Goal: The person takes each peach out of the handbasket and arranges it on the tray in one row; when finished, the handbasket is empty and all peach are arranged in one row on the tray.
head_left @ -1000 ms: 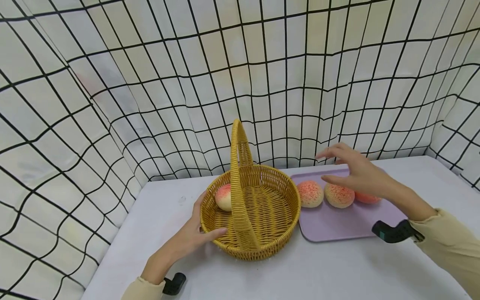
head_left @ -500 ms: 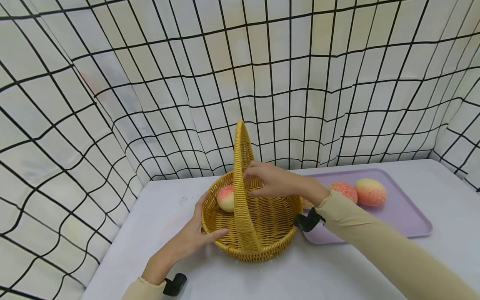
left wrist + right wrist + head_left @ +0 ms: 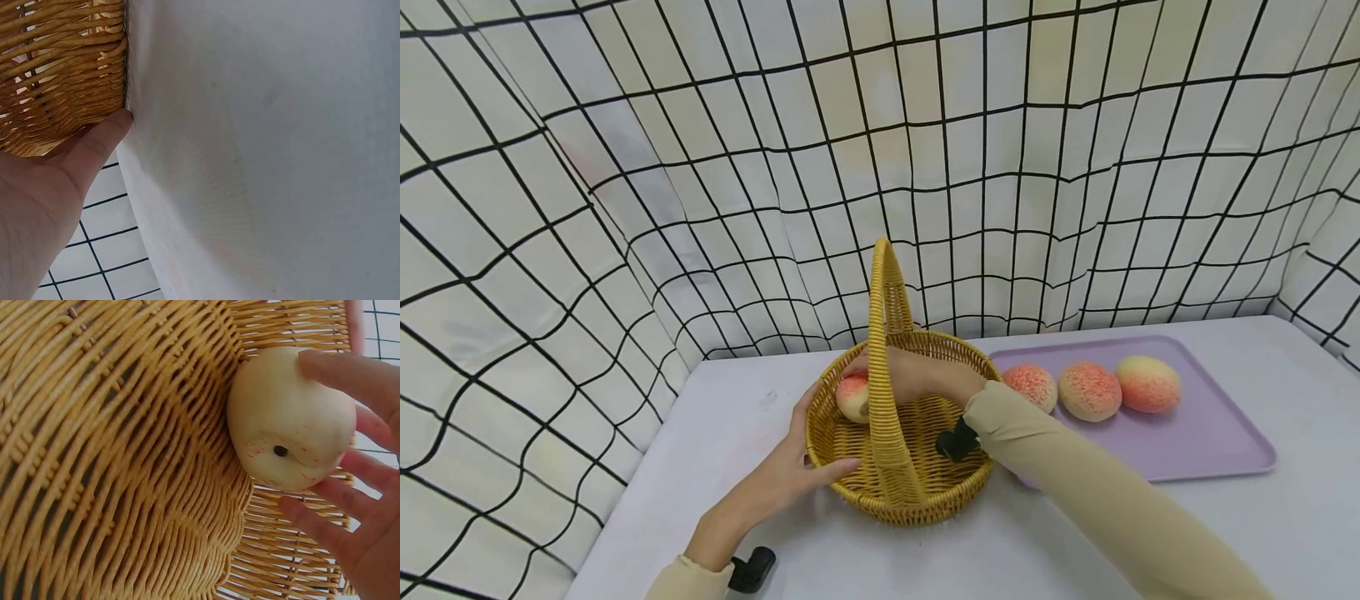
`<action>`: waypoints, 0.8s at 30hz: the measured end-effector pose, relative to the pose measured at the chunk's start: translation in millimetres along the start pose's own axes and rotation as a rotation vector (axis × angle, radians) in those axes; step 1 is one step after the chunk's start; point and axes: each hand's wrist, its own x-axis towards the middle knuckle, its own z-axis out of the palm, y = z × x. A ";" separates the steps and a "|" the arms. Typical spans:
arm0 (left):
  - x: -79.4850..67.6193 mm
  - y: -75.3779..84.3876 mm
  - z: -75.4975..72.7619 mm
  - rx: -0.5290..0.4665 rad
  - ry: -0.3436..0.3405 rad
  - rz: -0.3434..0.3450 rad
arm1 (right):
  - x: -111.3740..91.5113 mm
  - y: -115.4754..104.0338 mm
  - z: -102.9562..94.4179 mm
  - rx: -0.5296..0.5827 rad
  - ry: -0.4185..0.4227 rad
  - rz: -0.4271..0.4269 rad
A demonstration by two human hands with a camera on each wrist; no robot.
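A yellow wicker basket (image 3: 940,500) with a tall arched handle (image 3: 891,433) stands on the white table. My left hand (image 3: 786,467) holds its left side, thumb over the rim and fingers outside against the weave. My right hand (image 3: 910,375) reaches under the handle into the basket. There its thumb and fingers go round a peach (image 3: 284,419), cream with a pink flush, at the basket wall. In the head view the handle and the hand partly cover this peach. The left wrist view shows one finger low against the wicker.
Right of the basket lies a lilac tray (image 3: 1210,442) bearing a pink-speckled peach (image 3: 1032,387), a second peach (image 3: 1090,392) and a third peach (image 3: 1148,385) in a row. Behind the table hangs a white sheet with black netting (image 3: 985,200).
My right hand has moved left from above the tray into the basket and round the peach. The left hand keeps its place on the basket.
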 end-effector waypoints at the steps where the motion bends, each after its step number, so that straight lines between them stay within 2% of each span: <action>1: 0.1 0.5 -0.2 0.001 -0.001 0.004 | 0.5 -0.5 0.7 -0.001 -0.004 0.004; 9: 0.0 2.6 -0.5 -0.006 0.008 -0.003 | 0.9 -2.8 0.2 -0.095 -0.027 0.033; 16: 0.3 2.6 0.2 0.009 0.010 -0.002 | -12.2 -6.2 -9.8 -0.006 -0.043 -0.002; 18: 0.3 3.1 0.0 0.007 0.010 0.000 | -16.5 -8.2 -12.6 -0.017 -0.066 0.003; 24: -0.8 3.9 1.0 -0.001 0.007 0.007 | -25.3 -13.0 -13.6 -0.080 -0.147 0.134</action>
